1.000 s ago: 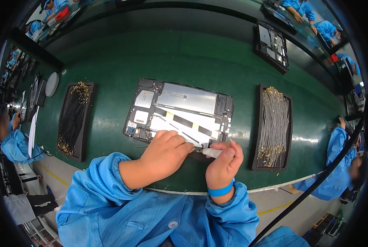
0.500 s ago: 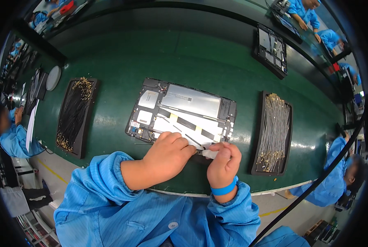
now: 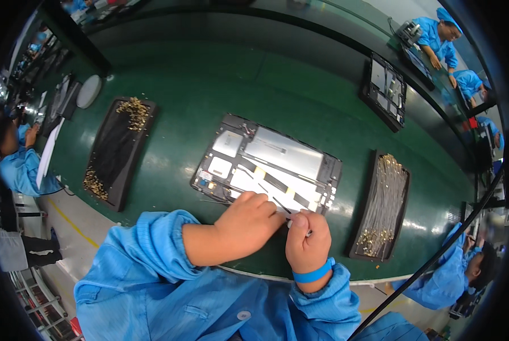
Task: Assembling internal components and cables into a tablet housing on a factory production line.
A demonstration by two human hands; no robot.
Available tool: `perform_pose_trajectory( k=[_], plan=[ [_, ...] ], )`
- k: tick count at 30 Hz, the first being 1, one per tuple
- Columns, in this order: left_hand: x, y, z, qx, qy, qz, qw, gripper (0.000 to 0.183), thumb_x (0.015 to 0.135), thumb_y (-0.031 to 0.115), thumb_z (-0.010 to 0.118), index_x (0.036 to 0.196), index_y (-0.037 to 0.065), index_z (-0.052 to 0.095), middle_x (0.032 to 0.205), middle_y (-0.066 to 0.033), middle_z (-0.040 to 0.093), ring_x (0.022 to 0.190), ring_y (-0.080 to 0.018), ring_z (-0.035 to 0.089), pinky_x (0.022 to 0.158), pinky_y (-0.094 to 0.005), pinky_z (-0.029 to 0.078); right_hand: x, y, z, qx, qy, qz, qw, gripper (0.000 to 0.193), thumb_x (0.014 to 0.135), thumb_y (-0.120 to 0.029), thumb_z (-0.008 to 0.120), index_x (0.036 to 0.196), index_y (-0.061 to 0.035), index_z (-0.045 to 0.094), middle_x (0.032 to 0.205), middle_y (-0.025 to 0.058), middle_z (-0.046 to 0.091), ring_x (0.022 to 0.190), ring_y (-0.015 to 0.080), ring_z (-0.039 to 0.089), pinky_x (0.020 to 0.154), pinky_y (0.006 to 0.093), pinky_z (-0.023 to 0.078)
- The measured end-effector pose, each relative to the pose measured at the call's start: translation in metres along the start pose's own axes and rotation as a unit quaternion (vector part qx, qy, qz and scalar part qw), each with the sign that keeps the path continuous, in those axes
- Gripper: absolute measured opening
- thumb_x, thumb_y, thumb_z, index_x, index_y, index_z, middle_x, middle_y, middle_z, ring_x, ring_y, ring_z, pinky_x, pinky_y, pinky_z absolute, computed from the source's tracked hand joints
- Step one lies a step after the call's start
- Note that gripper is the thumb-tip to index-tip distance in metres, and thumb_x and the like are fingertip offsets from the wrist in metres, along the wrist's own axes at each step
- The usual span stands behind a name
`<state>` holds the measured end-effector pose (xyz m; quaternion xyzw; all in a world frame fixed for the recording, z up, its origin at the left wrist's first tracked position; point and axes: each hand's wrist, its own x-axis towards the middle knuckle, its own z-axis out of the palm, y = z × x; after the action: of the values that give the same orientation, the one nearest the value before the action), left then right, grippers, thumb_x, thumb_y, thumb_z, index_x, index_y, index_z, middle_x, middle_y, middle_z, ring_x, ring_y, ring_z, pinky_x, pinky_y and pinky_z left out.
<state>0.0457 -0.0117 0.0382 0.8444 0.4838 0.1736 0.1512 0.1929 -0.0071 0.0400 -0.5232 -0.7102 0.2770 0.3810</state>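
Note:
An opened tablet (image 3: 291,152), its silver battery and black ribbon strips bare, lies on the green table in front of me. My left hand (image 3: 250,226) is closed over its near edge, fingertips bent down and together; what they pinch, if anything, is hidden. Close beside it, my right hand (image 3: 309,241) is wrapped round a small white hand tool, which shows only in bits between thumb and fingers. Both hands almost meet at the tablet's near edge. A thin wire end (image 3: 212,201) sticks out to the left of my left hand.
At left stands a dark tray (image 3: 121,190) of black cables with gold ends, at right another tray (image 3: 401,211) of grey cables. A second opened tablet (image 3: 386,85) sits at the far right. A round white disc (image 3: 89,92) is at far left. Co-workers in blue sit around.
The view has shifted, so the table appears turned. My right hand has rolled and closed further over the white tool, which showed more before. My left hand stays at the tablet's near edge.

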Motion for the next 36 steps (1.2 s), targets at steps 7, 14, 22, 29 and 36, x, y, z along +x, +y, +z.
perform_pose_trajectory(
  k=[7,14,22,29,36],
  plan=[
    [0.004,-0.005,-0.005,0.017,-0.021,0.036,0.999,0.014,0.067,0.015,0.048,0.076,0.008,0.057,0.074,-0.0015,0.051,0.079,-0.0189,0.048,0.072,-0.0315,0.036,0.001,0.005,0.007,-0.033,0.042,-0.073,0.996,0.013,0.078,-0.012,0.052,0.083,0.0002,0.052,0.070,0.0131,0.058,0.062,0.0275,0.055,0.058,0.0362,0.044],
    [0.011,-0.060,-0.051,0.279,0.290,-0.119,0.908,0.024,0.065,0.015,0.057,0.089,0.010,0.058,0.091,-0.0140,0.050,0.083,-0.0310,0.043,0.074,-0.0432,0.035,-0.025,0.013,-0.015,0.316,0.193,0.202,0.907,0.031,0.090,-0.023,0.035,0.111,0.0003,0.033,0.071,0.0121,0.057,0.057,0.0167,0.055,0.059,0.0275,0.044],
    [-0.030,-0.023,0.002,0.104,0.081,0.117,0.984,0.030,0.071,0.021,0.057,0.099,0.009,0.055,0.089,-0.0050,0.054,0.090,-0.0223,0.050,0.084,-0.0355,0.038,-0.047,0.030,-0.022,0.288,0.218,0.346,0.866,0.040,0.090,-0.031,0.034,0.113,0.0013,0.032,0.069,0.0118,0.053,0.055,0.0154,0.050,0.046,0.0244,0.044],
    [0.016,-0.079,-0.010,0.148,0.063,-0.009,0.987,0.029,0.072,0.018,0.054,0.098,0.004,0.053,0.090,-0.0075,0.055,0.086,-0.0219,0.051,0.077,-0.0351,0.038,-0.045,0.033,-0.012,0.257,0.194,0.329,0.888,0.034,0.090,-0.028,0.036,0.112,-0.0016,0.035,0.068,0.0089,0.052,0.051,0.0136,0.049,0.041,0.0233,0.041],
    [0.046,-0.155,-0.032,0.227,0.218,-0.187,0.931,0.034,0.076,0.023,0.056,0.104,0.002,0.053,0.099,-0.0194,0.053,0.100,-0.0376,0.044,0.088,-0.0423,0.034,-0.038,0.029,-0.011,0.205,0.174,0.361,0.893,0.034,0.089,-0.028,0.040,0.108,-0.0007,0.040,0.069,0.0102,0.055,0.050,0.0123,0.050,0.042,0.0219,0.040]
  ],
)
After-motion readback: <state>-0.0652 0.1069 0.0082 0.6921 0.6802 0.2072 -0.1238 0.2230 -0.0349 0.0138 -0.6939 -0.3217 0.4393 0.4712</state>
